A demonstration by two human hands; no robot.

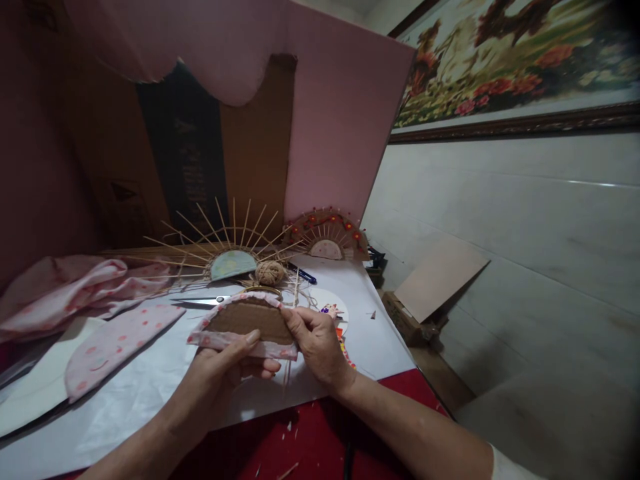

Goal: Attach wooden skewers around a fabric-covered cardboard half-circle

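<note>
Between my hands is a half-round piece of brown cardboard (pixel 245 320), its edges wrapped in pink spotted fabric folded over onto the back. My left hand (pixel 230 363) grips it from below, thumb lying on the straight lower edge. At its right corner, my right hand (pixel 317 343) pinches the rim between thumb and fingers. Behind the piece lie scissors (pixel 203 301), partly covered by it, and a ball of twine (pixel 270 273). A blue half-round piece with thin sticks fanning out (pixel 233 264) stands farther back.
A decorated fan (pixel 327 250) leans at the back right. Pink spotted fabric (pixel 95 287) lies bunched at left, near a fabric-covered half-round (pixel 117 347). A dark blue clip or cutter (pixel 305 274) and a white disc (pixel 325 300) lie on the white sheet (pixel 135 393). A large cardboard box (pixel 260 153) stands behind.
</note>
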